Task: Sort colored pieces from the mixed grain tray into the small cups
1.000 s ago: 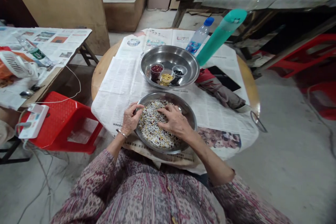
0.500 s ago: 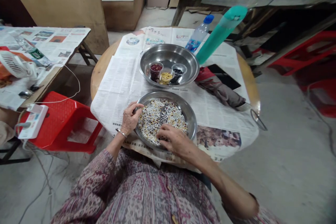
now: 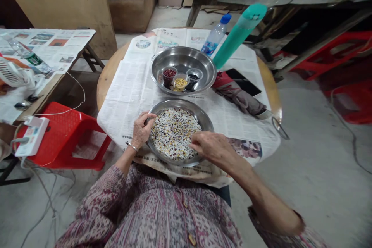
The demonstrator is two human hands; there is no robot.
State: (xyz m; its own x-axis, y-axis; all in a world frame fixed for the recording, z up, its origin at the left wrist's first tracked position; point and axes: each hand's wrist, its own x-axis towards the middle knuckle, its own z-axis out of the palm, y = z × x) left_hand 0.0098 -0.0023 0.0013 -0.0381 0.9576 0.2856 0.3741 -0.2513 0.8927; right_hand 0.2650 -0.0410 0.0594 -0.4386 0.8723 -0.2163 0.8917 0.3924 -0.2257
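A shallow metal basin (image 3: 208, 124) holds mixed white, yellow, dark red and black grains (image 3: 174, 131) spread across its bottom. My left hand (image 3: 142, 127), with a bracelet at the wrist, grips the basin's left rim, its fingers over the edge. At the right side of the grains is my right hand (image 3: 207, 145), fingers curled together; whatever they may hold is hidden. Behind stands a larger metal bowl (image 3: 207, 81) with three clear cups in it: a cup of dark red beans (image 3: 169, 76), a cup of yellow grains (image 3: 180, 83) and a cup of black beans (image 3: 193, 78).
Newspaper (image 3: 119, 89) covers the round table. A blue-capped bottle (image 3: 213, 38), a tall teal container (image 3: 240, 35), a folded umbrella (image 3: 241, 97) and a black phone-like slab (image 3: 244, 81) lie or stand right of the bowl. A red stool (image 3: 62, 139) with a power strip (image 3: 32, 139) is at left.
My right hand has moved right across the grains, its fingers drawing together. The dark bare furrow in the middle is covered by grains. My left hand stays at the rim.
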